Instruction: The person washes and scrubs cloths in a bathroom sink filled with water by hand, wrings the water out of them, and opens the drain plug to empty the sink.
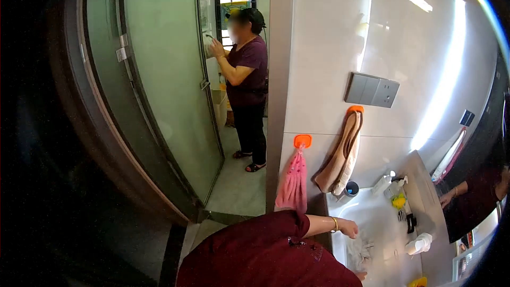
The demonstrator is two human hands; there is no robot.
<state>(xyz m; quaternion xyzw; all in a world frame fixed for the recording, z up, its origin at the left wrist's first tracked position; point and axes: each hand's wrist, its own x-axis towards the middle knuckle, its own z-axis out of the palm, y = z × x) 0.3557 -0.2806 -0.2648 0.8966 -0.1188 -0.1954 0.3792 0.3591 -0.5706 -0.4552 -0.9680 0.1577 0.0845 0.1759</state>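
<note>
My left hand (349,228), with a gold bracelet at the wrist, is over the near side of the white washbasin (333,206). Its fingers look curled closed, and I cannot make out what is in them. Just below it, a pale, wet-looking cloth (361,250) lies crumpled in the basin. Of my right hand (362,275), only a small part shows past my maroon top, low beside the cloth. Its fingers are mostly hidden.
Along the basin's back stand pump bottles (383,183), a yellow item (398,201) and a white cup-like object (419,244). A dark cup (350,188) is at the corner. Pink (292,183) and brown (342,154) towels hang nearby. Another person (247,74) stands beyond the glass door (164,74).
</note>
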